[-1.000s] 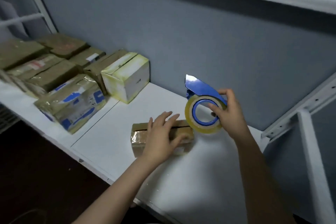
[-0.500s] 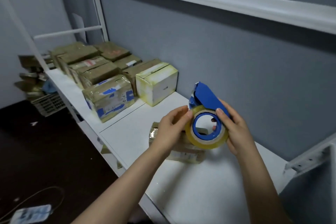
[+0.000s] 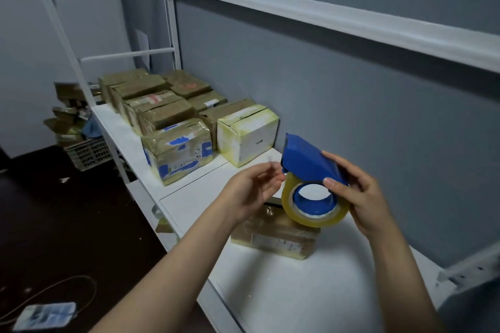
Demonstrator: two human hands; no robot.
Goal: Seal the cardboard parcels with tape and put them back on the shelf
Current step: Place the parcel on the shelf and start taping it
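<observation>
The right hand (image 3: 362, 197) grips the blue tape dispenser (image 3: 308, 165), fingers curled round its hood and roll, while the left hand (image 3: 251, 192) pinches the clear tape end (image 3: 272, 167) just off the cutter. The cardboard parcel (image 3: 273, 235) lies on the shelf (image 3: 297, 292) directly beneath both grips, partly hidden by the roll. Its long axis runs left to right, and the left hand looks nearer its exposed end.

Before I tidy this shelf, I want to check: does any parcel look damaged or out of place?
The parcel with blue print at the front of the row looks worn: its blue marks are patchy and its tape wrinkled. The white box beside it has yellowed tape along its edges.
</observation>
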